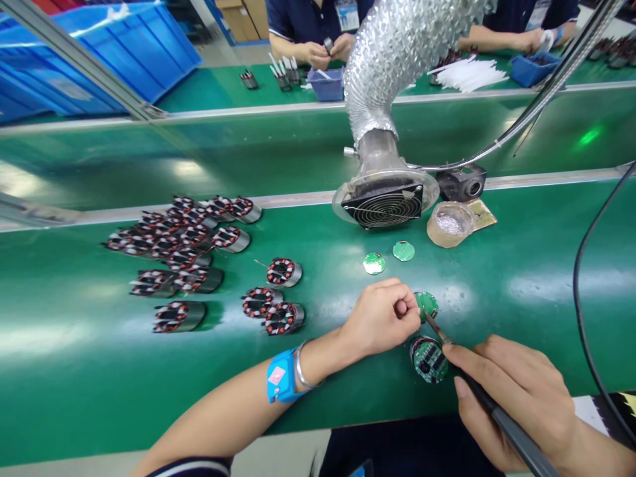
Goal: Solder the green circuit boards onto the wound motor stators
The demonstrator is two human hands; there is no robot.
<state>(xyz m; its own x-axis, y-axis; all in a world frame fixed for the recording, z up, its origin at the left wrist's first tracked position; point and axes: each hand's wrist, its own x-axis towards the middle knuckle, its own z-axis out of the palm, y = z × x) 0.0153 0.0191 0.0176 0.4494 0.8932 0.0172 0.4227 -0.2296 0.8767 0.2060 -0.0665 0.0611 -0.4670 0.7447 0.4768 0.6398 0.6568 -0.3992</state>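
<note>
My right hand (521,397) grips a soldering iron (489,401) with a dark handle. Its tip reaches the lower edge of a round green circuit board (427,305) on the bench. Beside that board, my left hand (385,315) is closed with its fingertips pinched at the board's left edge; what they hold, if anything, is hidden. Just below sits a motor stator topped with a circuit board (430,361), carrying black components. Two more round green boards, one on the left (374,264) and one on the right (403,250), lie farther back.
Many stators with copper windings (183,238) are grouped at left, with several nearer the middle (278,298). A fume extractor hood (385,199) hangs over the back. Near it stand a round tub (450,225) and a black holder (462,182). A black cable (581,278) runs down the right. Co-workers sit opposite.
</note>
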